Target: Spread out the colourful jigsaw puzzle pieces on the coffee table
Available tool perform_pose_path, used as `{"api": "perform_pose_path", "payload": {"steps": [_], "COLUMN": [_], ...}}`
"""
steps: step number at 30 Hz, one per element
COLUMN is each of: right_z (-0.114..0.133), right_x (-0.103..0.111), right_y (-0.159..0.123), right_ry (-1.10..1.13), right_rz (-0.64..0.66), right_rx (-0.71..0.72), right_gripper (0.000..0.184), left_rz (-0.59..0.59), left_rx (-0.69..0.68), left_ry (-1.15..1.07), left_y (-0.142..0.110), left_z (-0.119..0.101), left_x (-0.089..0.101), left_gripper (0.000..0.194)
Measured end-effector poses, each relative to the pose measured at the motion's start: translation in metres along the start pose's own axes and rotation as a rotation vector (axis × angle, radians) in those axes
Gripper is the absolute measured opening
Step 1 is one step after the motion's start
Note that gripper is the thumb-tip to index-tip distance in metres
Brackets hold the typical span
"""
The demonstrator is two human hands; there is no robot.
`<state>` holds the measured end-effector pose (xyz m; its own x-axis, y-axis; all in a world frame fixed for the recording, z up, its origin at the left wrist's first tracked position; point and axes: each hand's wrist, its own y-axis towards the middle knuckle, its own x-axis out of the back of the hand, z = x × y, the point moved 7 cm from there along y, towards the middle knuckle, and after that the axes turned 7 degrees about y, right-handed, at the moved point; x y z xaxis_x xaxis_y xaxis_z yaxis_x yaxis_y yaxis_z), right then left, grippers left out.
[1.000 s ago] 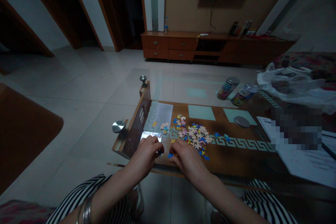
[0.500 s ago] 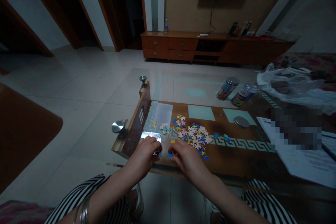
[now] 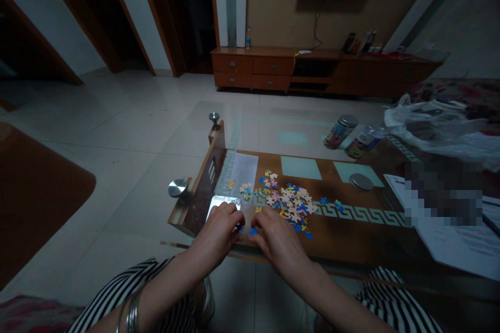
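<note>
My left hand [image 3: 223, 222] is closed, its curled fingertips at small blue and pale jigsaw puzzle pieces [image 3: 240, 229] close to the near edge of the glass table. Under and beyond its knuckles lies a shiny white flat rectangle [image 3: 219, 200] with a puzzle piece at its right corner. My right hand [image 3: 278, 231] pinches a blue puzzle piece [image 3: 253, 231] between thumb and fingers, a short gap from the left fingertips. Just beyond the right fingers is a yellow piece [image 3: 258, 210]. A loose pile of mixed puzzle pieces [image 3: 292, 200] spreads past my right hand.
Two printed cans [image 3: 341, 131] stand at the table's far right, with a round lid [image 3: 361, 182] nearer. White plastic bags [image 3: 433, 119] and papers [image 3: 449, 239] lie on the right. A metal knob [image 3: 177, 188] marks the left side. Beyond is a low wooden cabinet [image 3: 269, 65].
Both hands stay close together at the near edge, with only slight finger movement. The left fingertips come a little nearer to the right hand. The whole view shifts slightly.
</note>
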<state>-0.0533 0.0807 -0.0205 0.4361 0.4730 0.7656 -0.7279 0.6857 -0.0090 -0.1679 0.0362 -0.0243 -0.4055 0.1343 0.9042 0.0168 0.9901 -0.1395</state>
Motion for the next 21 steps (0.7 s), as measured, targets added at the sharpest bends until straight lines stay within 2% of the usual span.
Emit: {"api": "perform_pose_path", "payload": {"steps": [4,11,21], "right_z": [0.002,0.001,0.001], "right_x": [0.001,-0.004,-0.01], "right_y": [0.0,0.002,0.006], "right_ry": [0.01,0.008,0.056], "right_rz": [0.029,0.033,0.065], "right_rx": [0.004,0.058,0.068], "right_gripper": [0.018,0.019,0.017], "left_rz": [-0.001,0.001,0.007], "left_rx": [0.002,0.033,0.039], "left_ry": [-0.006,0.031,0.056], "left_y": [0.0,0.001,0.006], "left_z": [0.0,0.005,0.004], "left_x": [0.002,0.003,-0.004], "left_gripper": [0.024,0.012,0.012]}}
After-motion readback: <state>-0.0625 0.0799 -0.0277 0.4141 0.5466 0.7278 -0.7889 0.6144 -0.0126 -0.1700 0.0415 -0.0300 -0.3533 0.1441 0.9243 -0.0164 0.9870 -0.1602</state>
